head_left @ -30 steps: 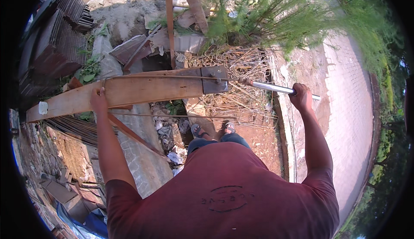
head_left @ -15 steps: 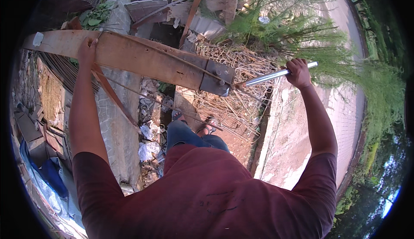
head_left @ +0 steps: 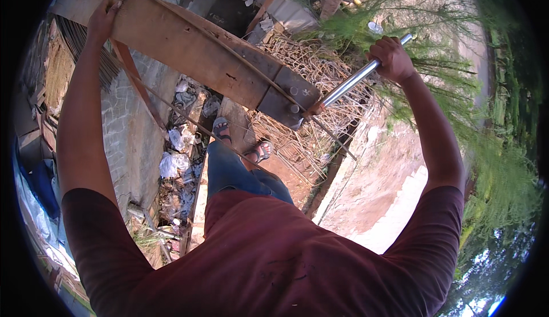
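Observation:
My left hand [head_left: 103, 19] is closed at the near edge of a long wooden plank [head_left: 189, 48], around what looks like a bent steel rod [head_left: 223, 45]. One leg of the rod runs along the plank and between the pegs of a dark metal plate [head_left: 289, 96] at its right end, sticking out past it. Another length of rod [head_left: 189, 119] slants below the plank toward my legs. With my right hand [head_left: 392, 59] I grip a shiny metal lever [head_left: 351, 82], whose rusty lower end sits at the plate by the rod. The exact contact there is too small to tell.
Under the plate lies a heap of bent rods [head_left: 309, 59]. Dark straight rods [head_left: 86, 54] are bundled at the left. A rusty bar [head_left: 140, 88] slants beneath the plank. Litter [head_left: 174, 162] fills a gap beside the concrete ledge [head_left: 123, 117]. Feathery green branches [head_left: 440, 65] hang close to my right hand.
My right hand has swung the lever's upper end away from me, so it stands steeper. The left hand stays on the plank's edge. The whole view has turned slightly, tilting the plank.

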{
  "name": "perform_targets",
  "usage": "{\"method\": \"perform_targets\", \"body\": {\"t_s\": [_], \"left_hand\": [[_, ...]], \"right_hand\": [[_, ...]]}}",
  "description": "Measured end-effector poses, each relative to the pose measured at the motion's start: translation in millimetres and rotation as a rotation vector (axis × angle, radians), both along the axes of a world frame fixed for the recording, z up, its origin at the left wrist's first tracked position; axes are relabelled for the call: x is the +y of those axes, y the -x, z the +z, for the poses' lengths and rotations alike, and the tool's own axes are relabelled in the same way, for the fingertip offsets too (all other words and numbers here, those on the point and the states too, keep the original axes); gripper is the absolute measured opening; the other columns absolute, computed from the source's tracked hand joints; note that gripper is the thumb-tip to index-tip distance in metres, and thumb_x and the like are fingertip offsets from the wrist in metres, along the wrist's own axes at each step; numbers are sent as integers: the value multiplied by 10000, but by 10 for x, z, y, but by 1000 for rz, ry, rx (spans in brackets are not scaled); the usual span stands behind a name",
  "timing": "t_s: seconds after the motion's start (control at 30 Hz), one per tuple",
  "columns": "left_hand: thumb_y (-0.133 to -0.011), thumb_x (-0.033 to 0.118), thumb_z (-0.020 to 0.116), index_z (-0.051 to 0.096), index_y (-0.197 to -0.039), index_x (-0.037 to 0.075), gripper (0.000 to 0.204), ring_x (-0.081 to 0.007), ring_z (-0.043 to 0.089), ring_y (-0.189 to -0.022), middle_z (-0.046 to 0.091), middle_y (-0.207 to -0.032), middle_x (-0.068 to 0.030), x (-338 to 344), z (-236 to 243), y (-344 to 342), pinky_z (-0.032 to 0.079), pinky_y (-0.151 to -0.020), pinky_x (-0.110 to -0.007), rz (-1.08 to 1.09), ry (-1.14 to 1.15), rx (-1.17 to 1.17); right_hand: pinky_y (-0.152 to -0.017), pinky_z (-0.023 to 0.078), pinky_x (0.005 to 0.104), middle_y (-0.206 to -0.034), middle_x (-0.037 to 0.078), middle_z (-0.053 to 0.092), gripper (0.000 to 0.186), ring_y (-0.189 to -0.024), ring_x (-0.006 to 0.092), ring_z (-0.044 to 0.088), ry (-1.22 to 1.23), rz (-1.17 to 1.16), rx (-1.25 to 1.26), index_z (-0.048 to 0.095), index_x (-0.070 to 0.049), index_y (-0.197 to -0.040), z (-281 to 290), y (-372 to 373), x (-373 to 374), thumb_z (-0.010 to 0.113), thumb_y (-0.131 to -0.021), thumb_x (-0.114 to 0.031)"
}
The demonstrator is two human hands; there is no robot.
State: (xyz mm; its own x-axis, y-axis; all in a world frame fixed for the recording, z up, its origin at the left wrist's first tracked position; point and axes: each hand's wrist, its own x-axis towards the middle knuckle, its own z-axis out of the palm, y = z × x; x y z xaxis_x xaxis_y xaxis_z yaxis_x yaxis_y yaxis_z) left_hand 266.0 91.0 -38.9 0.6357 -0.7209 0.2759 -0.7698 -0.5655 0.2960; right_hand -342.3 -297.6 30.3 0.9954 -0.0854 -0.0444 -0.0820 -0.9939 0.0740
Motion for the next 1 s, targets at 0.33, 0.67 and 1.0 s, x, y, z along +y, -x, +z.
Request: {"method": "perform_targets", "body": {"t_s": [0.33, 0.67, 1.0], "left_hand": [[-906, 424, 525, 566, -1039, 29, 418, -367, 599, -942, 630, -966, -195, -20, 68, 107, 445, -807, -410, 61, -24, 70], [-899, 444, 529, 579, -1079, 31, 453, -354, 606, -960, 638, -999, -200, -12, 63, 83, 448, -823, -395, 70, -33, 80], [-909, 456, 515, 591, -1065, 42, 450, -328, 619, -915, 644, -954, -186, -15, 4, -89, 452, -795, -401, 51, -76, -11]], "right_hand": [[-701, 412, 371, -716, 54, 542, 138, -742, 251, 549, -79, -49, -85, 531, -103, -733, -272, 440, 113, 659, -681, -93], [-782, 481, 405, -776, 85, 604, 88, -825, 270, 600, -75, -303, 188, 599, -83, -775, -165, 560, -142, 593, -688, -74], [-817, 443, 399, -813, 68, 654, 220, -859, 277, 608, 59, -458, 6, 676, -128, -870, -198, 922, -8, 586, -688, -45]]}}
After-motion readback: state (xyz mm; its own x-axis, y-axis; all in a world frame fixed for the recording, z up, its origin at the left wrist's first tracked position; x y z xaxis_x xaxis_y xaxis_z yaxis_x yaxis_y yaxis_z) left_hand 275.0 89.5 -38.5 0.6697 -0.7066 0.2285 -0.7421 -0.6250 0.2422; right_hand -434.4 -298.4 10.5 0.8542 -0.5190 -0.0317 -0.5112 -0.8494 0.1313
